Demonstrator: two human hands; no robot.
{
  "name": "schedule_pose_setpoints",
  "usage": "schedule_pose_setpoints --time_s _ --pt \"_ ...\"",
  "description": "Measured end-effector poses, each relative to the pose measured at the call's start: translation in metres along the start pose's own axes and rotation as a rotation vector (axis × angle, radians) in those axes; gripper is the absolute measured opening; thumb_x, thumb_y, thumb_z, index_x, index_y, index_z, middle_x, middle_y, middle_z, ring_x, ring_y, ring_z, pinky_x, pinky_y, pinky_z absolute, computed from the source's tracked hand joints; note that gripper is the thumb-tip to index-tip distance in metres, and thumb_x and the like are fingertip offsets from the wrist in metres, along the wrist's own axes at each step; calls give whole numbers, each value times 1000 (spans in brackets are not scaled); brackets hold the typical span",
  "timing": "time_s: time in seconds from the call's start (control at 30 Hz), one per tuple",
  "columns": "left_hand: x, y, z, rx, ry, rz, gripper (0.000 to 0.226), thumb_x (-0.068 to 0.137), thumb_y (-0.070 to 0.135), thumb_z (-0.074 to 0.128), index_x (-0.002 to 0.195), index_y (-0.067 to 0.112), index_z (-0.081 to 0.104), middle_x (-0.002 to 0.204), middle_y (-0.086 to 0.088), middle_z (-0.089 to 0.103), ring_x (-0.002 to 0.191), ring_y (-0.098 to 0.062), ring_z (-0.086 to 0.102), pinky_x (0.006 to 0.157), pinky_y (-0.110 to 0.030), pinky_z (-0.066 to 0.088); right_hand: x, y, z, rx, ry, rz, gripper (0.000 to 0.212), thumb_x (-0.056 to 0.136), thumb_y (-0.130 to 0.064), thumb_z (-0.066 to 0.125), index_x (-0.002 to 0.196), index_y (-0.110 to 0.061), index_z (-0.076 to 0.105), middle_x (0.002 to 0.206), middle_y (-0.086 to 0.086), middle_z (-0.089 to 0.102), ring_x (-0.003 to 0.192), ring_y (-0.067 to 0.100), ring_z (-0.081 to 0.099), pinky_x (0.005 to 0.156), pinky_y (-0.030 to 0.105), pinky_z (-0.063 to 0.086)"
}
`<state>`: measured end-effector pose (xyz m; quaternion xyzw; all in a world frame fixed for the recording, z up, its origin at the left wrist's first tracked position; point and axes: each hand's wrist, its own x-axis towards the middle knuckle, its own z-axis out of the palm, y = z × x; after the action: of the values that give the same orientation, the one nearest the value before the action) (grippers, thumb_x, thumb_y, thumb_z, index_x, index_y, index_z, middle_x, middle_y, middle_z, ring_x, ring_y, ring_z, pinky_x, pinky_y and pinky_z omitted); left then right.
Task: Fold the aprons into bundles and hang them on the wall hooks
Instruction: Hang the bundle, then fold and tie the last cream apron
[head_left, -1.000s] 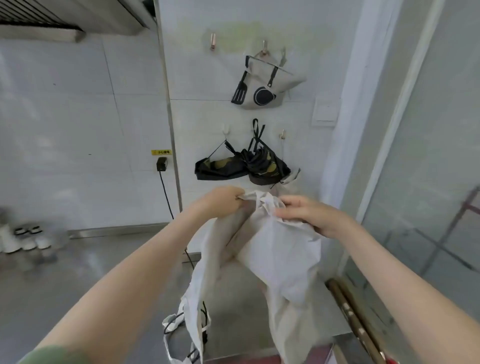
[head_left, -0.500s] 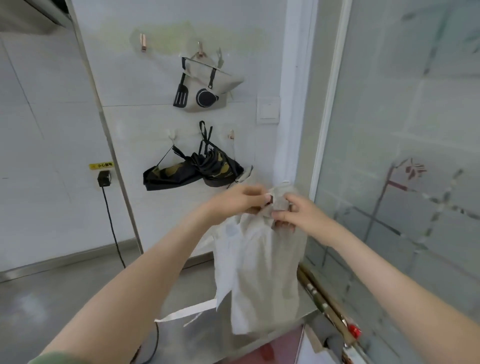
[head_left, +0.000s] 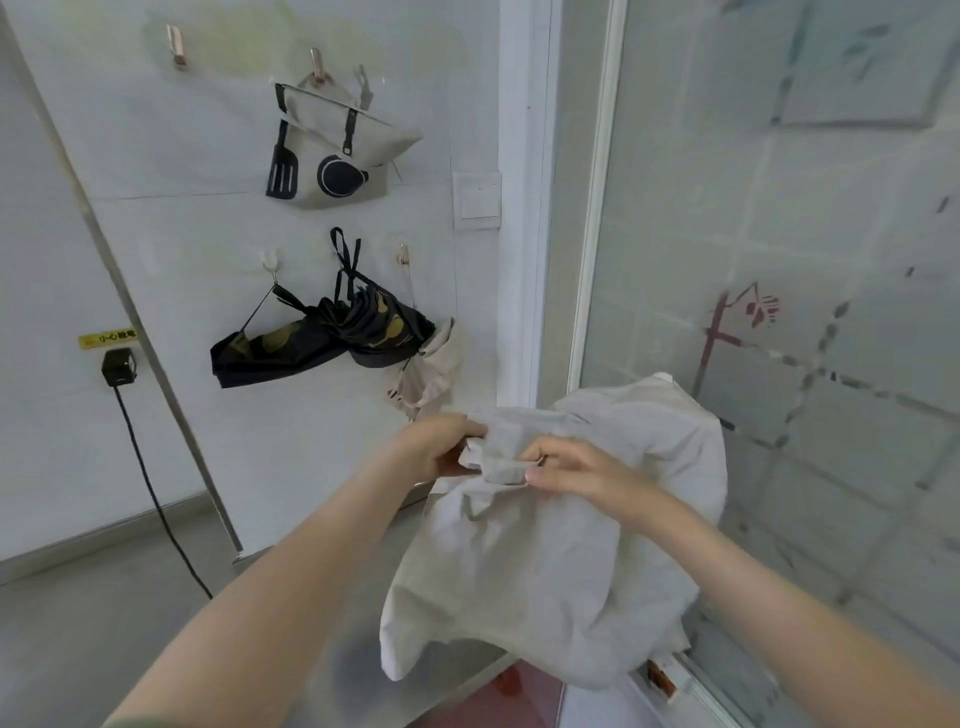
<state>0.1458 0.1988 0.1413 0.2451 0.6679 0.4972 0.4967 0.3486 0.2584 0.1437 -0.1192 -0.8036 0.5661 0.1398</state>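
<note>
Pale apron (head_left: 545, 561), lower centre of the frame: since one second earlier its hanging length has been gathered upward into a bulkier mass, so the bundle is judged half formed. Its bunched top edge is pinched by the left hand (head_left: 441, 449) and the right hand (head_left: 576, 467), held close together. No container is seen; at upper left a grey apron bundle (head_left: 337, 150) and a black apron bundle (head_left: 332, 338) are carried on wall hooks, one bare hook (head_left: 177, 44) remaining.

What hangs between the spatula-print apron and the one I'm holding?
In the head view, a black-and-gold apron bundle hangs there on the wall, with a beige bundle beside it.
</note>
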Motion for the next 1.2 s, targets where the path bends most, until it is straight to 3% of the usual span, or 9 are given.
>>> schedule_pose_setpoints --time_s 0.13,0.23,0.43,0.57,0.67,0.77,0.83,1.03,1.2 --pt "-1 -2 -3 -9 7 178 16 98 7 44 109 9 56 101 -13 63 87 -23 60 80 -36 51 6 -1 -4 -52 -40 215 21 97 -19 54 116 -14 62 84 14 71 75 22 70 64 30 55" --pt "-13 1 -10 -19 -42 263 18 100 11 46 111 15 59 106 -8 66 95 -21 63 88 -35 52 21 2 -17 -38 320 195 28 94 -7 55 122 -10 56 72 7 68 64 18 65 54 27 49" --pt "-29 0 -34 -119 -307 337 28 89 6 59 116 13 59 104 -4 67 94 -19 66 81 -29 55 40 18 -42 -236 379 232 87 83 -39 71 151 -30 19 154 -5 24 141 13 25 109 31 27" --pt "-41 -1 -44 -51 -471 288 32 76 12 75 106 15 64 96 0 72 89 -15 69 75 -26 55 55 24 -35 -191 293 246 105 76 -48 75 152 -37 3 160 -11 -2 147 13 7 116 40 17" --pt "-43 -5 -54 -19 -568 297 49 55 29 91 101 21 74 100 -1 72 94 -17 69 79 -28 55 65 30 -32 -96 385 340 103 77 -43 76 154 -21 10 157 2 20 143 20 25 110 35 27" --pt "-42 -11 -64 42 -500 273 34 71 21 81 104 19 71 104 0 70 99 -17 66 84 -27 52 66 41 -34 -24 405 430 53 86 -29 70 126 2 56 127 17 61 105 24 62 91 33 46" --pt "-39 -12 -72 220 -341 255 25 86 10 63 110 17 66 109 2 69 104 -14 63 91 -26 48 66 45 -29 -5 471 429 43 90 -21 66 115 13 57 111 26 65 90 26 65 78 32 46" --pt "-39 -7 -67 853 243 103 45 95 27 54 135 12 42 132 -6 44 116 -25 46 83 -31 37 71 26 -17 157 530 329 17 98 -16 53 105 -6 65 101 11 66 89 20 60 76 26 45" --pt "-48 -5 -23 822 166 368 42 89 47 57 121 20 55 119 2 58 104 -13 55 87 -26 44 71 12 -9 161 453 244 39 93 -35 58 124 -10 60 126 4 62 116 22 57 103 37 43"
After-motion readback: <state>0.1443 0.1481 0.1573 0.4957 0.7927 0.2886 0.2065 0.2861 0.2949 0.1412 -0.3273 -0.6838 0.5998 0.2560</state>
